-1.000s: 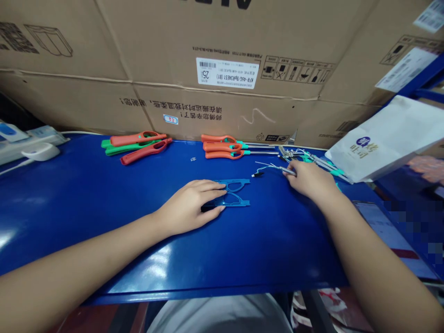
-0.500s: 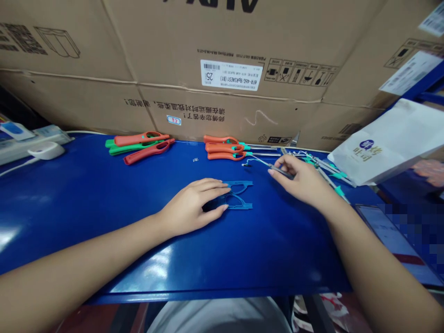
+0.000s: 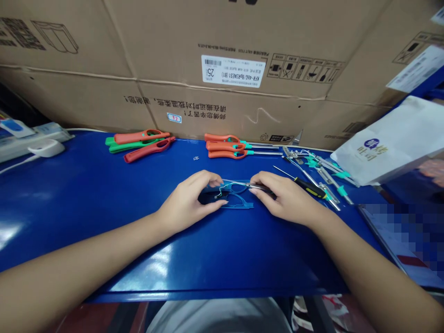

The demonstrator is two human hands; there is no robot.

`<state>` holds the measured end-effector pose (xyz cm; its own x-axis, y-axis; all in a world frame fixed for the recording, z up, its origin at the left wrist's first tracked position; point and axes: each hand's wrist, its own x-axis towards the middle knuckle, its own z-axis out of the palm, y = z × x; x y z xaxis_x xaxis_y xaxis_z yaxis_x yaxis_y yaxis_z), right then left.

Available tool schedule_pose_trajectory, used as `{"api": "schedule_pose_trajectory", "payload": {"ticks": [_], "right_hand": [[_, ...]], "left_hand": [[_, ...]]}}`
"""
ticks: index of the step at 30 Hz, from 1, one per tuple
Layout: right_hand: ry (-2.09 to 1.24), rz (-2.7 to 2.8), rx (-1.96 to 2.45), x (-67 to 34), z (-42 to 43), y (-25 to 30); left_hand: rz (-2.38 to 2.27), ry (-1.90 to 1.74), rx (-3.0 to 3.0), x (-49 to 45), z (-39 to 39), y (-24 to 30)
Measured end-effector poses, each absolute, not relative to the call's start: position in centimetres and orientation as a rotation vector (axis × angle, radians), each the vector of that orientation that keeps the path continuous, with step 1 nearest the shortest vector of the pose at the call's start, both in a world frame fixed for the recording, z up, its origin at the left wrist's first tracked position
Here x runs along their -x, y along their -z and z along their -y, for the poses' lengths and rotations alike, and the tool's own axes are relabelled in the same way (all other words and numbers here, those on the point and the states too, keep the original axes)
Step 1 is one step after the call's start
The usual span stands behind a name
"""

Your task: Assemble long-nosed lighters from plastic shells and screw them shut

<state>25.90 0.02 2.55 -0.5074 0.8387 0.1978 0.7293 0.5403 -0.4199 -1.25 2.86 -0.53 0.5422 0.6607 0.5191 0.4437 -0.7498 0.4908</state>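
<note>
A blue plastic handle shell (image 3: 236,196) lies flat in the middle of the blue table (image 3: 104,208). My left hand (image 3: 189,201) rests on its left end, fingers curled round it. My right hand (image 3: 286,199) pinches a thin metal tube with wires (image 3: 239,185) and holds it over the shell's right end. The tube's wire curls down into the shell between my two hands.
Red and green handle shells (image 3: 138,141) lie at the back left, three orange lighters (image 3: 225,145) at the back middle. More metal tubes with teal clips (image 3: 322,169) and a screwdriver (image 3: 305,185) lie right. A white paper bag (image 3: 388,143) and cardboard boxes (image 3: 222,69) stand behind.
My right hand picked a metal tube with wires from the pile at the right and carried it left onto the blue shell. My left hand stayed on the shell and curled its fingers.
</note>
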Motion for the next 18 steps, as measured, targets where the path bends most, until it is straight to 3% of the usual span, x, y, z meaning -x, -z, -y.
{"api": "schedule_pose_trajectory", "payload": {"ticks": [18], "right_hand": [[-0.662, 2.341, 1.246, -25.38, 0.17, -2.78]], "left_hand": [[-0.808, -1.010, -2.532, 1.32, -2.75, 0.49]]}}
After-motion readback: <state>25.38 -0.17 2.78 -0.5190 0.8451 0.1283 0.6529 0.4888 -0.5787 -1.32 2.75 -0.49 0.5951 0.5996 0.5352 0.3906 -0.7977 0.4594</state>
